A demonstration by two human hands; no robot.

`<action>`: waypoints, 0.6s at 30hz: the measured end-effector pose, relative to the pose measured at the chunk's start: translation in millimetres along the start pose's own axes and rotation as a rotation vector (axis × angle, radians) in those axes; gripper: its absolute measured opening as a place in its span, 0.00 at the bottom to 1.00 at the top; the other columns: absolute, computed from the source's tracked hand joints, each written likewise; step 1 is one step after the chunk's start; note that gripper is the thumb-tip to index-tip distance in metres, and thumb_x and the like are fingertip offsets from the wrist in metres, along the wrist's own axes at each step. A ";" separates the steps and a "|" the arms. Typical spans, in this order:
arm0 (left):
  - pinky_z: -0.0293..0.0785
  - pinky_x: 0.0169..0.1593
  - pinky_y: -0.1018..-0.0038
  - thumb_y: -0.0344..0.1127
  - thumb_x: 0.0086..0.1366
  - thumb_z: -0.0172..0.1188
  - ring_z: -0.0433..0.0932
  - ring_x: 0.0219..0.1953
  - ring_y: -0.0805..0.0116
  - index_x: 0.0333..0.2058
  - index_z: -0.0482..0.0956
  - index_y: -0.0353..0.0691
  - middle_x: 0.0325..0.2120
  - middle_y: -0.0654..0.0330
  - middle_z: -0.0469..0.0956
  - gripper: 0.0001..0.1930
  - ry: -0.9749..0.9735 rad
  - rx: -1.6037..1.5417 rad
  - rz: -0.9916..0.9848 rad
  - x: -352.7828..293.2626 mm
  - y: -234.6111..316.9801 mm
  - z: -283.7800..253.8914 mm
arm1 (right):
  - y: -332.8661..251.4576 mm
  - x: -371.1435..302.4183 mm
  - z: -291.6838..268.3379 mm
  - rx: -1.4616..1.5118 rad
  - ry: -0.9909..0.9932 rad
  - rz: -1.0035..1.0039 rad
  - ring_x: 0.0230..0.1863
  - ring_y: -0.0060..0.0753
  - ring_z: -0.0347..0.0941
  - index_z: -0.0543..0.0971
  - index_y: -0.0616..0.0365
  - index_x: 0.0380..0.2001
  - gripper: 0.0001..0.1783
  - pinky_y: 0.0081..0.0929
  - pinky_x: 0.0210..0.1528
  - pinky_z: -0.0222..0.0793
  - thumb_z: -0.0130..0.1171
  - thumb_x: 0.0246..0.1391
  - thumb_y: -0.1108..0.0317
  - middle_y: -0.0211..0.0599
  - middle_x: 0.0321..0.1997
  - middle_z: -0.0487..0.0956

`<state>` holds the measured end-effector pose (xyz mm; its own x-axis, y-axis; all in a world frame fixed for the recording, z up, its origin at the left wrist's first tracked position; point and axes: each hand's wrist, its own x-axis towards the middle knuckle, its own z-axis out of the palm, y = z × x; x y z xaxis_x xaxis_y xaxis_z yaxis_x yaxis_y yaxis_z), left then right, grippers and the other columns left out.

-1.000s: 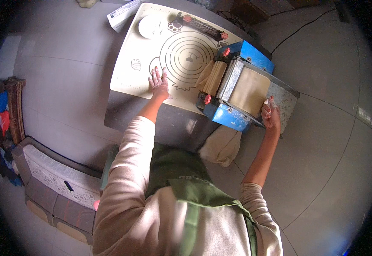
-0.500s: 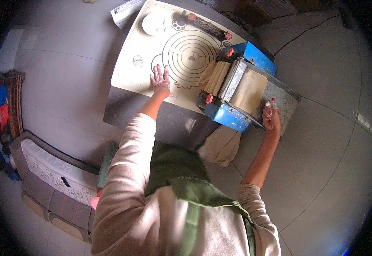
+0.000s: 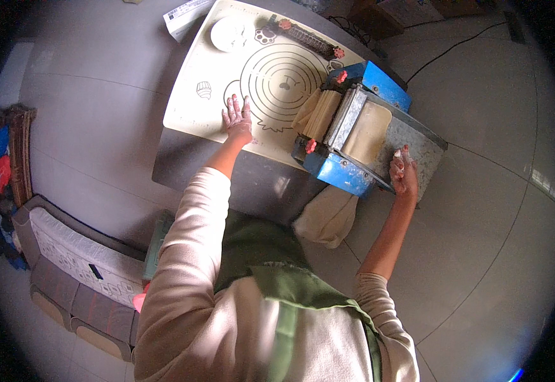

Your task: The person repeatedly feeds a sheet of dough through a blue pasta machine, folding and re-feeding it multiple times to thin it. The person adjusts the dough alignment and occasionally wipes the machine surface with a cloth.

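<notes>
My left hand (image 3: 237,121) lies flat on the cream pastry mat (image 3: 185,105), fingers spread and dusted white, holding nothing. At the right, a blue pasta machine (image 3: 347,175) stands across the mat's edge. A smooth dough sheet (image 3: 367,134) lies on its metal feed tray (image 3: 417,143), its left end at the rollers. Folded strips of dough (image 3: 322,114) show on the machine's left side. My right hand (image 3: 404,173) is over the tray's near edge, apart from the sheet, fingers curled together with white on the tips. Whether it pinches anything small cannot be made out.
A white bowl (image 3: 228,34) stands at the mat's far left, and a roller cutter attachment (image 3: 309,39) with red knobs lies along its far edge. A cloth bag (image 3: 328,218) hangs below the machine. Back left is a white box (image 3: 187,18); a sofa (image 3: 86,286) stands at left.
The dough sheet has moved left into the rollers, and more bare tray shows at its right. My hands have stayed nearly in place.
</notes>
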<state>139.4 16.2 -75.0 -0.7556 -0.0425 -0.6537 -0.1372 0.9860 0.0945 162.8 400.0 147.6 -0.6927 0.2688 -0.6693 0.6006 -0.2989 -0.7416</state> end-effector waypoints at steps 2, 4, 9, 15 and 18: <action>0.27 0.62 0.52 0.52 0.34 0.73 0.20 0.64 0.49 0.60 0.19 0.48 0.61 0.45 0.19 0.70 0.005 0.004 -0.001 0.3 -0.4 0.4 | 0.8 1.3 -2.7 0.006 0.003 0.004 0.09 0.09 0.50 0.69 0.54 0.30 0.12 0.09 0.08 0.43 0.48 0.58 0.57 0.19 0.14 0.60; 0.27 0.63 0.53 0.52 0.34 0.73 0.20 0.64 0.49 0.60 0.19 0.48 0.61 0.46 0.18 0.70 0.015 0.004 -0.004 -0.3 -0.8 0.9 | 1.3 1.9 -2.5 0.003 -0.004 0.005 0.09 0.09 0.50 0.69 0.54 0.30 0.12 0.09 0.08 0.43 0.48 0.58 0.57 0.19 0.14 0.60; 0.27 0.63 0.52 0.51 0.35 0.73 0.20 0.64 0.49 0.60 0.19 0.49 0.61 0.45 0.18 0.70 0.027 -0.028 0.013 -0.9 -1.5 1.7 | -1.9 1.5 -2.4 -0.019 -0.044 0.003 0.09 0.09 0.50 0.68 0.55 0.29 0.13 0.09 0.08 0.43 0.49 0.57 0.57 0.19 0.13 0.59; 0.27 0.63 0.52 0.50 0.36 0.72 0.20 0.64 0.49 0.61 0.21 0.49 0.61 0.45 0.19 0.68 0.032 -0.040 0.013 -2.5 -1.9 1.2 | -0.6 0.2 2.2 0.041 -0.024 -0.018 0.09 0.09 0.51 0.68 0.57 0.30 0.14 0.09 0.08 0.43 0.49 0.57 0.57 0.19 0.12 0.60; 0.27 0.62 0.51 0.50 0.35 0.73 0.20 0.64 0.49 0.61 0.21 0.49 0.61 0.45 0.19 0.69 0.044 -0.030 0.006 0.9 -2.5 6.3 | -0.8 1.1 1.4 0.020 -0.048 -0.037 0.09 0.09 0.50 0.68 0.57 0.29 0.14 0.09 0.08 0.43 0.49 0.57 0.56 0.19 0.12 0.60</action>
<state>143.1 14.7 -80.5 -0.7840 -0.0444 -0.6192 -0.1512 0.9811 0.1210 161.0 399.1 147.6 -0.7328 0.2358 -0.6382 0.5664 -0.3082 -0.7643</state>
